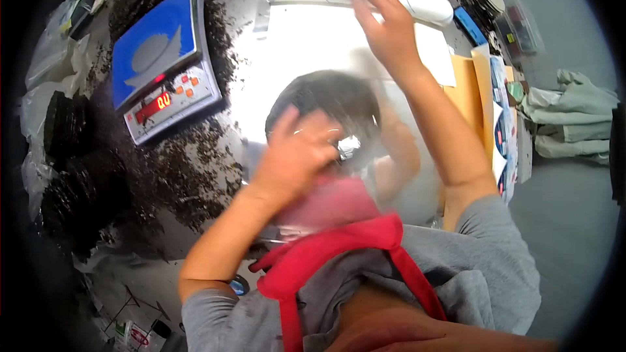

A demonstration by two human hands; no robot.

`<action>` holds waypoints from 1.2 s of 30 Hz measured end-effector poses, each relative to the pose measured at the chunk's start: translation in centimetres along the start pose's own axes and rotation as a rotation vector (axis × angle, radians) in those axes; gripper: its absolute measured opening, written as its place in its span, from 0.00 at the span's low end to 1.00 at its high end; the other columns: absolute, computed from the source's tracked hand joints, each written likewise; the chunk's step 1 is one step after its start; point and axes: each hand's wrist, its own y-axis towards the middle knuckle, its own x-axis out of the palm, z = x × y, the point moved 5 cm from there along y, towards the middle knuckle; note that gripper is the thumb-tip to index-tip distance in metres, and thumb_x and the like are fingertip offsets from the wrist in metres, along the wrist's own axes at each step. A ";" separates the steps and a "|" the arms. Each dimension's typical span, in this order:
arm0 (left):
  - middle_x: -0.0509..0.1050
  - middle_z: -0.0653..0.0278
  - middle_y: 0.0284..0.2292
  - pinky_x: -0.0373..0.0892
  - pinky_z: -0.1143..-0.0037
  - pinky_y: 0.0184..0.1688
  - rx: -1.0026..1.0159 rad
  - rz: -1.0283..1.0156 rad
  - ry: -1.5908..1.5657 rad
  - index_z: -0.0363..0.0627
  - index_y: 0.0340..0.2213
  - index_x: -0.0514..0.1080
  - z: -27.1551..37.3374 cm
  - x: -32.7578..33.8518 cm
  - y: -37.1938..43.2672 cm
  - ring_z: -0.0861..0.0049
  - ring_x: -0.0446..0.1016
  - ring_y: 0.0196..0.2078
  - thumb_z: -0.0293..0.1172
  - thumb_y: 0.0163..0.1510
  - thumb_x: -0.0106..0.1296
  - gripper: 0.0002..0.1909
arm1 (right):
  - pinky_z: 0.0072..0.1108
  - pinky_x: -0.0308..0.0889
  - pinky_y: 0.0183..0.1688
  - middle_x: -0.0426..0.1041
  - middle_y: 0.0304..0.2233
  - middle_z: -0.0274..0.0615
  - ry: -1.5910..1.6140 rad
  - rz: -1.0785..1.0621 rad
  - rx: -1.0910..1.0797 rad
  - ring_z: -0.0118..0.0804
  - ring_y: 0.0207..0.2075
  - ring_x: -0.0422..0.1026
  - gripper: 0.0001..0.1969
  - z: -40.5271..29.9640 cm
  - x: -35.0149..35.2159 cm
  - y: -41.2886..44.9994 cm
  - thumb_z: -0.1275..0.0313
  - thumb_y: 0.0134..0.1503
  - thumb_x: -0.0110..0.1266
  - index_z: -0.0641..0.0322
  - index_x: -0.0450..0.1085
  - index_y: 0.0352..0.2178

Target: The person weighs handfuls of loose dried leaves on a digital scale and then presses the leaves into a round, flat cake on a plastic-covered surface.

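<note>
My left hand (305, 149) is blurred, its fingers bent over a shiny, mirror-like work surface (406, 200) in front of my chest. Whether it holds anything cannot be told. The surface reflects my head, an arm and the red apron. A small bright silvery spot, possibly a reflection, shows beside its fingers. My right hand (384, 24) reaches farther forward, fingers apart and nothing visible in them, its fingertips at the near edge of a white, rounded appliance (425, 2). A white, brightly lit sheet or panel (313, 34) lies between the appliance and the reflective surface.
At the left is a digital scale (168, 68) with a blue-covered platform, among scattered dark flakes (190, 176). Stacks of dark sheets (83, 181) and clear plastic bags (36, 122) lie beyond it. Yellowish envelopes (467, 93) and a blue object (469, 26) are at the right.
</note>
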 end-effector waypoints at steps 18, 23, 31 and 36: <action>0.77 0.56 0.51 0.69 0.65 0.60 -0.528 0.440 -0.166 0.45 0.52 0.76 -15.2 -3.6 6.6 0.61 0.76 0.55 0.30 0.60 0.58 0.18 | 0.35 0.77 0.43 0.83 0.43 0.34 -0.476 -0.359 -0.487 0.42 0.44 0.81 0.18 10.6 10.4 4.2 0.69 0.55 0.60 0.46 0.80 0.49; 0.71 0.53 0.59 0.70 0.67 0.59 -0.633 0.483 -0.050 0.49 0.61 0.70 -24.2 -1.6 9.8 0.62 0.74 0.57 0.34 0.61 0.57 0.27 | 0.36 0.77 0.40 0.81 0.35 0.28 -0.597 -0.418 -0.327 0.42 0.38 0.79 0.08 9.3 10.0 3.4 0.72 0.56 0.58 0.49 0.79 0.37; 0.75 0.58 0.55 0.70 0.68 0.60 -0.620 0.342 -0.113 0.51 0.63 0.69 -28.7 0.9 13.5 0.67 0.74 0.57 0.33 0.58 0.60 0.31 | 0.31 0.74 0.47 0.82 0.37 0.37 -0.386 -0.455 0.092 0.43 0.43 0.79 0.12 9.8 8.3 3.5 0.63 0.56 0.65 0.50 0.82 0.41; 0.70 0.57 0.56 0.71 0.68 0.60 -0.701 0.376 -0.074 0.53 0.61 0.71 -31.0 1.1 13.3 0.65 0.74 0.58 0.33 0.56 0.61 0.30 | 0.28 0.73 0.46 0.82 0.38 0.41 -0.312 -0.636 0.269 0.42 0.41 0.80 0.14 9.5 8.3 4.4 0.62 0.56 0.65 0.55 0.81 0.42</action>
